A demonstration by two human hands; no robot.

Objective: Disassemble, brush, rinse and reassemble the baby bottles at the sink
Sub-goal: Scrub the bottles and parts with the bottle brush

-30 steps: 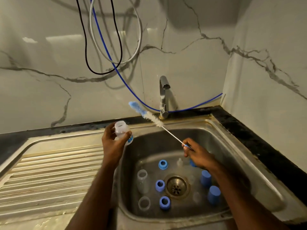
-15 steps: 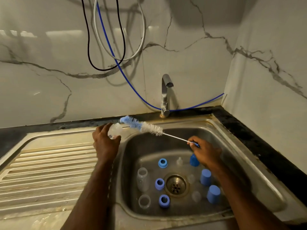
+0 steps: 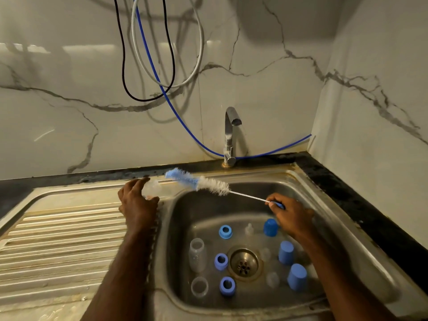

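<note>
My left hand (image 3: 136,202) grips a clear baby bottle (image 3: 151,188) lying on its side above the drainboard's back right corner, its mouth towards the sink. My right hand (image 3: 290,216) pinches the thin wire handle of a bottle brush (image 3: 199,181), whose blue and white bristle head hovers just right of the bottle's mouth, outside it. In the sink basin (image 3: 347,262) lie two clear bottles (image 3: 196,254), three blue screw rings (image 3: 225,231), three blue caps (image 3: 286,252) and clear teats (image 3: 249,229).
A chrome tap (image 3: 229,133) stands at the back of the sink, with no water running. A ribbed steel drainboard (image 3: 58,239) lies to the left. Black, white and blue cables (image 3: 148,66) hang on the marble wall. The drain (image 3: 244,262) sits mid-basin.
The left hand tipped the bottle from upright onto its side and moved it left. The brush swung down from a steep angle to nearly level, its head now by the bottle's mouth.
</note>
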